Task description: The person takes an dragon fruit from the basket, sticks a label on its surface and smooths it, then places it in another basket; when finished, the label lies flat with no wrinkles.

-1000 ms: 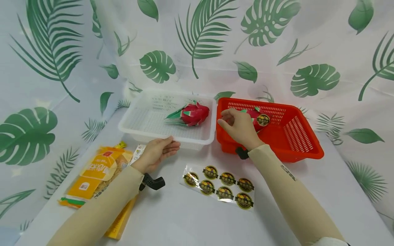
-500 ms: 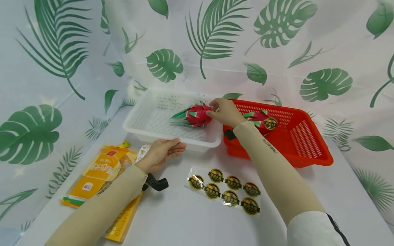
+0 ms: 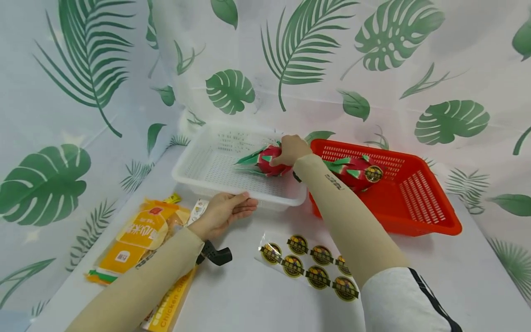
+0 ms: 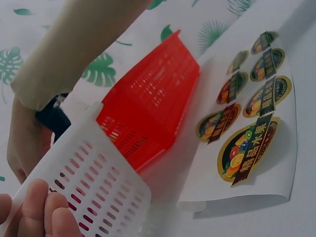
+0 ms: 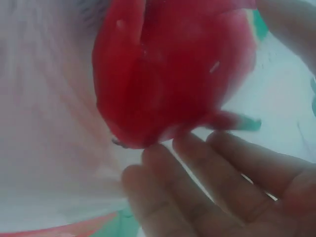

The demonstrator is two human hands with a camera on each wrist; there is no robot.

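A red dragon fruit with green-tipped scales [image 3: 268,161] lies in the white plastic basket [image 3: 199,180]. My right hand [image 3: 293,151] reaches over its right end, thumb on the near side. In the right wrist view, nearly straight fingers [image 5: 197,168] come up to the lower edge of the dragon fruit [image 5: 168,74], with a small gap still showing at some fingertips. My left hand [image 3: 224,213], fingers loosely straight, is at the front rim of the white basket. A second dragon fruit [image 3: 352,171], bearing a round black-and-gold sticker [image 3: 374,174], lies in the red basket [image 3: 415,216].
A clear sheet of several round fruit stickers [image 3: 307,267] lies on the white table in front of the baskets. To the left are a yellow food packet [image 3: 137,235] and a yellow box [image 3: 170,304]. A leaf-print cloth [image 3: 315,106] hangs behind.
My right hand has moved left from above the red basket to the dragon fruit in the white basket. The left hand stays at the rim. The head view has shifted slightly.
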